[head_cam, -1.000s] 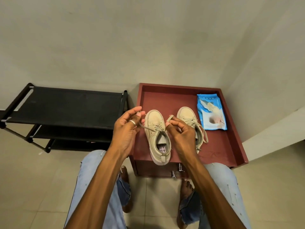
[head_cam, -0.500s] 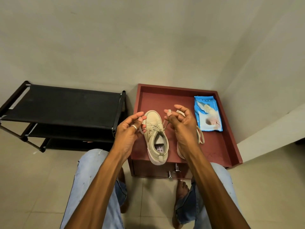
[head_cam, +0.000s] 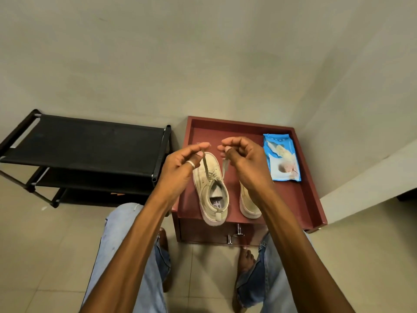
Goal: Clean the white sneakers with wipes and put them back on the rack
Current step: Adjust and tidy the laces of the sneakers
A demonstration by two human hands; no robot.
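While the black rack (head_cam: pixel 85 150) stood leftward, the left hand (head_cam: pixel 178 170) pinched a lace (head_cam: pixel 205 167) of one sneaker (head_cam: pixel 211 188) on the red cabinet (head_cam: pixel 239 122), the right hand (head_cam: pixel 246 163) pinched apparently its other end, with the second sneaker (head_cam: pixel 248 202) and wipes pack (head_cam: pixel 282 161) further right.

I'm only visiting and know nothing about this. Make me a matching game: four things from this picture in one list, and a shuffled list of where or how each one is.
Things
1. wipes pack
2. shoe rack
3. left-side sneaker
4. right-side sneaker

Places and states
A. partly hidden behind the right forearm
B. black, standing on the floor left of the cabinet
C. blue, lying flat on the right side of the cabinet top
D. its laces pinched and held up by the left hand and right hand

Pairs: 1-C, 2-B, 3-D, 4-A
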